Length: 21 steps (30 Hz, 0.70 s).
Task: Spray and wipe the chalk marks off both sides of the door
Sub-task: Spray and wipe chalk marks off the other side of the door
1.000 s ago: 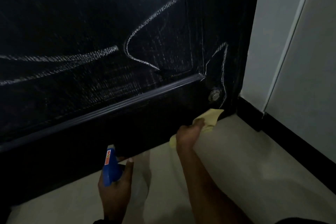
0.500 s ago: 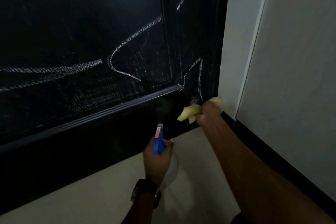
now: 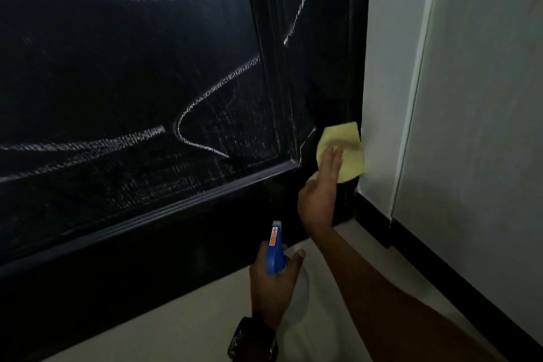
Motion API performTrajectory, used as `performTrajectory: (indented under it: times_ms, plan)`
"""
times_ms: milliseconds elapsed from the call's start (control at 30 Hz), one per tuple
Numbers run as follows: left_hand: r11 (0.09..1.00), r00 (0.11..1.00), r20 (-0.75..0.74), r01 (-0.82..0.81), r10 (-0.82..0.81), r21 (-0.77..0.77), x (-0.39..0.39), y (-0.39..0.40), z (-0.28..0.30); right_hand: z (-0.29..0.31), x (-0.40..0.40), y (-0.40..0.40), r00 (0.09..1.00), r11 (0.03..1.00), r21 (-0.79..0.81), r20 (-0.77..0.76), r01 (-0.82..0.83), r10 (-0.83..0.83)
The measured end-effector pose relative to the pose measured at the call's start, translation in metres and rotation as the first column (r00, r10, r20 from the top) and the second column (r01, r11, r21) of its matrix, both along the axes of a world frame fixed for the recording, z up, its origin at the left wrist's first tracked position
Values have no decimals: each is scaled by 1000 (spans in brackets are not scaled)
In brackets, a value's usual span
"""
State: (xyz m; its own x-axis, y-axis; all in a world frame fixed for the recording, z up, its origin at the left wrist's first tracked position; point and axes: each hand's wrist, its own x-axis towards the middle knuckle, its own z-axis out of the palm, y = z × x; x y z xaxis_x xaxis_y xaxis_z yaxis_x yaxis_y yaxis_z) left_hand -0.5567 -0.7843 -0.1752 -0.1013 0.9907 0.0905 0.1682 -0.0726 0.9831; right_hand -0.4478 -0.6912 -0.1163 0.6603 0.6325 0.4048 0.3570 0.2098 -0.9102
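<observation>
- Step: wiping; right hand (image 3: pixel 321 182), fingers flat, presses yellow cloth (image 3: pixel 343 153) on door (image 3: pixel 117 73) at its lower right edge.
- Left hand (image 3: pixel 271 282) grips spray bottle (image 3: pixel 274 250), low, near the floor.
- Next, likely: sweep left over chalk marks (image 3: pixel 205 97).

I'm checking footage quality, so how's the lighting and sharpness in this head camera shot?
Head view: dim overall, black door swallowing detail, chalk marks still legible; right hand on yellow cloth slightly soft; wide-angle bends the wall lines.
</observation>
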Motion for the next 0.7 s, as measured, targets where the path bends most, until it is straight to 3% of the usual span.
performTrajectory:
  times_ms: [67,167,267,400,500,600,700]
  plan:
    - [999,1000,2,-11,11,48,1,2,-1,23,-9,-1,1000,1000,6,-26,-8,8]
    - [998,1000,1,15,-15,62,-1,5,-5,62,-24,-5,971,955,237,200,-177,130]
    - [997,999,-9,51,-51,60,-2,4,-4,58,-31,-2,942,941,257,307,-220,137]
    - [998,999,-14,42,-41,55,-1,5,-2,13,-21,5,979,980,172,196,-95,61]
    - [999,1000,-8,21,-20,44,1,6,-5,18,-19,3,994,990,137,105,-22,8]
    - [997,999,9,32,-33,75,-1,7,-8,53,-6,6,962,961,259,273,-98,24]
    - [993,997,10,75,-77,94,-5,6,-10,51,15,15,908,959,243,418,-149,35]
